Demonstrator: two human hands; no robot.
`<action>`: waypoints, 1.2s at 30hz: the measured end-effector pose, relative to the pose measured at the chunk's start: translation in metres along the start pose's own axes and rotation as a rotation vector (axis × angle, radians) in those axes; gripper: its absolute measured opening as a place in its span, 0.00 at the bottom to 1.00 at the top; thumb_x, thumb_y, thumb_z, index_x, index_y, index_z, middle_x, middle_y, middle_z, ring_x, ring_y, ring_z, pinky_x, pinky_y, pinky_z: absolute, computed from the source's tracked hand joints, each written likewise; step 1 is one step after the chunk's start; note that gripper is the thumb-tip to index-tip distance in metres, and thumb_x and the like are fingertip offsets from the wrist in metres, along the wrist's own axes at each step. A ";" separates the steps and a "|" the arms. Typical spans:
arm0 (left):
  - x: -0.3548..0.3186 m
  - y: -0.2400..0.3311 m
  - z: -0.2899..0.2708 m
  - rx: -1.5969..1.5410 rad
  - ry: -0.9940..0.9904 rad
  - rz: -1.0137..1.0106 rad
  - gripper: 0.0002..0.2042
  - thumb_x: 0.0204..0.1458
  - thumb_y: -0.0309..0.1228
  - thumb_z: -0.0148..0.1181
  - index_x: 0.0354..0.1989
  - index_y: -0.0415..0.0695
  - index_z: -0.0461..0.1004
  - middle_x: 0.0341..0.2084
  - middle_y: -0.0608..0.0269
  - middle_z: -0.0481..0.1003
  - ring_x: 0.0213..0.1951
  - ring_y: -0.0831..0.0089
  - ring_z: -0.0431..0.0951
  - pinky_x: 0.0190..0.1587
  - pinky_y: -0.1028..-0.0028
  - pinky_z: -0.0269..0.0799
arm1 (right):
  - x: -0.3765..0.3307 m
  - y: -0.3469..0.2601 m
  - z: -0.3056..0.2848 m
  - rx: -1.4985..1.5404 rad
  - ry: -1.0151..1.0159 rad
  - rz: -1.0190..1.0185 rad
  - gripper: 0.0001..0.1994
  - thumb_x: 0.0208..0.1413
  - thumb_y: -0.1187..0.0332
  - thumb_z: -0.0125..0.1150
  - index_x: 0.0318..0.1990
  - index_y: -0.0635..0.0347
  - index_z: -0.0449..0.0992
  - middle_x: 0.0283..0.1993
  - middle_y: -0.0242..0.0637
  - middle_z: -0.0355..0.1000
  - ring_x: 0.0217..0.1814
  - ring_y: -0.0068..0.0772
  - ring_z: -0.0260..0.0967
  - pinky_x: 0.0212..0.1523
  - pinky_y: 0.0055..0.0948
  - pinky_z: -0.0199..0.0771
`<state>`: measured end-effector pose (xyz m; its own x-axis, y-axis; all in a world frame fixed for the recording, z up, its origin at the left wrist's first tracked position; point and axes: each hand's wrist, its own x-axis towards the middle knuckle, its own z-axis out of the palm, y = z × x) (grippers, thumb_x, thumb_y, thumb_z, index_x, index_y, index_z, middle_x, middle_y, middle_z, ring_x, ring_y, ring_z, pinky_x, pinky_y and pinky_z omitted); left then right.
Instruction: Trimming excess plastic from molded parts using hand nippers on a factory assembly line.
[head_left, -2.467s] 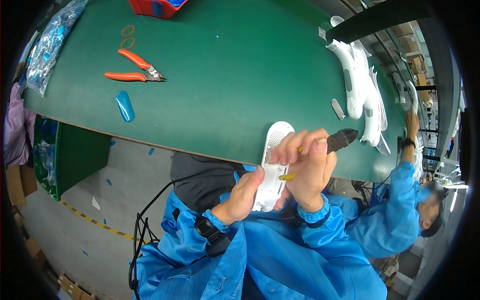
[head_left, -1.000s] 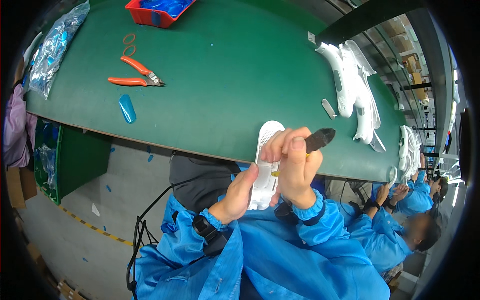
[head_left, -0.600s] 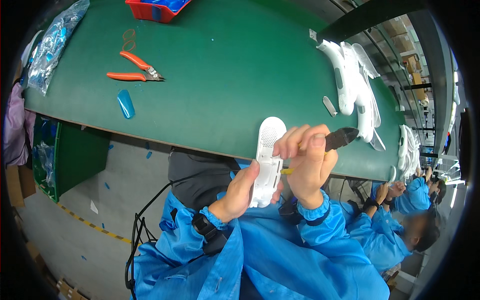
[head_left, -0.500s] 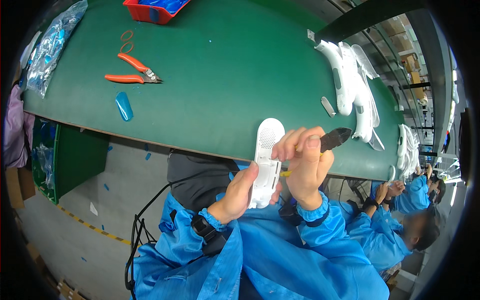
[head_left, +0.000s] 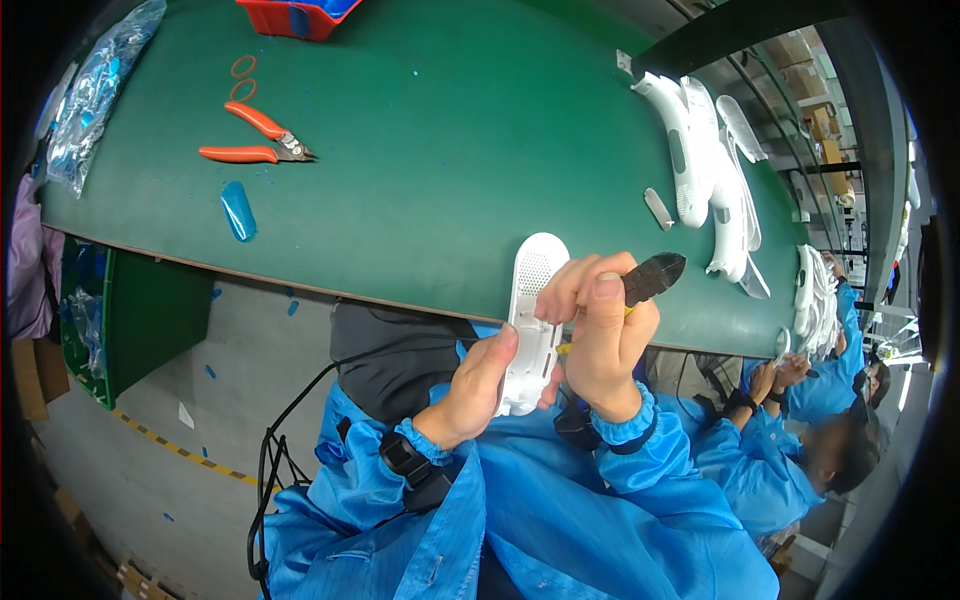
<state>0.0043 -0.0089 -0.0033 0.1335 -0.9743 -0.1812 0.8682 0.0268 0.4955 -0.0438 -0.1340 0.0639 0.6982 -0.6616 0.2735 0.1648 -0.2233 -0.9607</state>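
My left hand (head_left: 467, 395) grips a long white plastic housing (head_left: 535, 268) by its lower end, thumb on the inner face. The housing has a rounded end full of small holes, tilted up toward the table edge. My right hand (head_left: 608, 335) is closed round what look like pliers (head_left: 656, 277), dark jaws pointing away to the right and a bit of yellow handle showing below. Its fingertips pinch at the housing's right edge; whatever they may hold there is hidden.
On the green table (head_left: 430, 150) lie orange-handled cutters (head_left: 262, 140), a blue plastic piece (head_left: 238, 211), rubber bands (head_left: 243, 78) and a red bin (head_left: 298, 18). White housings (head_left: 695, 150) are piled at right, near a small white piece (head_left: 658, 209). Co-workers (head_left: 760, 460) sit to the right.
My right hand and the pliers have shifted slightly left, close against the housing. My left hand keeps its hold. The view has moved a little, and a co-worker's arm at far right reaches to the white parts.
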 end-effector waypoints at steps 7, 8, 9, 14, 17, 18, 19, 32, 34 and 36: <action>0.000 0.006 0.005 0.026 0.006 0.003 0.31 0.68 0.54 0.30 0.40 0.37 0.73 0.27 0.61 0.76 0.29 0.75 0.76 0.34 0.77 0.71 | 0.001 -0.005 0.002 -0.275 -0.070 0.015 0.15 0.70 0.63 0.42 0.30 0.61 0.61 0.22 0.38 0.64 0.24 0.29 0.64 0.27 0.29 0.68; 0.000 0.005 0.005 0.024 0.006 0.003 0.31 0.68 0.54 0.30 0.40 0.37 0.73 0.26 0.61 0.76 0.29 0.75 0.76 0.33 0.77 0.71 | 0.001 -0.003 0.000 -0.184 -0.043 0.034 0.13 0.69 0.65 0.42 0.32 0.63 0.62 0.23 0.38 0.65 0.24 0.28 0.65 0.28 0.28 0.68; 0.000 0.002 0.004 0.022 0.005 0.007 0.31 0.68 0.54 0.30 0.40 0.37 0.73 0.26 0.61 0.76 0.29 0.75 0.76 0.33 0.76 0.71 | 0.001 0.001 -0.002 -0.093 -0.018 0.050 0.11 0.68 0.68 0.43 0.33 0.64 0.63 0.23 0.37 0.66 0.25 0.27 0.65 0.28 0.28 0.68; 0.000 -0.001 0.003 0.053 0.026 0.002 0.32 0.67 0.55 0.29 0.42 0.37 0.72 0.27 0.59 0.76 0.30 0.73 0.77 0.34 0.75 0.72 | 0.002 -0.001 -0.001 0.122 0.016 0.005 0.13 0.69 0.66 0.43 0.33 0.65 0.63 0.24 0.38 0.65 0.25 0.27 0.64 0.29 0.28 0.69; 0.001 0.000 0.000 0.088 -0.001 -0.016 0.34 0.66 0.58 0.27 0.47 0.37 0.70 0.29 0.57 0.76 0.31 0.71 0.77 0.36 0.74 0.73 | 0.002 0.001 -0.003 0.013 -0.022 0.017 0.13 0.70 0.66 0.42 0.33 0.65 0.63 0.23 0.38 0.65 0.25 0.27 0.65 0.29 0.29 0.69; 0.000 -0.001 0.001 0.085 0.006 -0.022 0.34 0.66 0.58 0.27 0.47 0.36 0.70 0.29 0.57 0.76 0.31 0.71 0.77 0.35 0.74 0.73 | 0.002 0.001 -0.004 0.019 -0.017 0.025 0.13 0.70 0.66 0.42 0.33 0.65 0.63 0.23 0.38 0.65 0.25 0.27 0.65 0.29 0.29 0.69; 0.000 -0.001 0.001 0.083 0.012 -0.028 0.34 0.66 0.58 0.27 0.47 0.36 0.70 0.29 0.57 0.76 0.31 0.71 0.77 0.35 0.74 0.73 | 0.002 0.000 -0.003 0.026 -0.012 0.033 0.13 0.70 0.66 0.42 0.33 0.65 0.63 0.23 0.38 0.65 0.25 0.27 0.65 0.29 0.29 0.69; -0.002 0.004 0.006 0.055 0.058 -0.009 0.30 0.68 0.52 0.30 0.39 0.37 0.72 0.27 0.60 0.76 0.29 0.75 0.77 0.34 0.76 0.73 | 0.000 0.003 -0.002 0.061 -0.013 -0.015 0.11 0.69 0.68 0.43 0.34 0.65 0.64 0.23 0.38 0.67 0.25 0.26 0.66 0.28 0.27 0.68; -0.002 0.005 0.006 0.076 0.049 -0.008 0.30 0.68 0.53 0.30 0.39 0.37 0.72 0.27 0.60 0.76 0.29 0.75 0.77 0.34 0.76 0.73 | 0.000 -0.001 0.000 -0.026 -0.040 -0.004 0.13 0.69 0.65 0.42 0.32 0.63 0.62 0.23 0.39 0.64 0.24 0.28 0.63 0.28 0.30 0.68; -0.001 0.006 0.007 0.071 0.058 -0.004 0.30 0.68 0.53 0.30 0.39 0.38 0.72 0.26 0.60 0.76 0.29 0.75 0.77 0.34 0.76 0.73 | 0.001 -0.003 0.001 -0.105 -0.055 0.022 0.14 0.70 0.65 0.41 0.31 0.63 0.61 0.22 0.39 0.63 0.24 0.28 0.62 0.28 0.31 0.68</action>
<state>0.0056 -0.0092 0.0056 0.1591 -0.9599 -0.2309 0.8327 0.0048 0.5537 -0.0429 -0.1333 0.0668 0.7387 -0.6275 0.2462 0.0769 -0.2844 -0.9556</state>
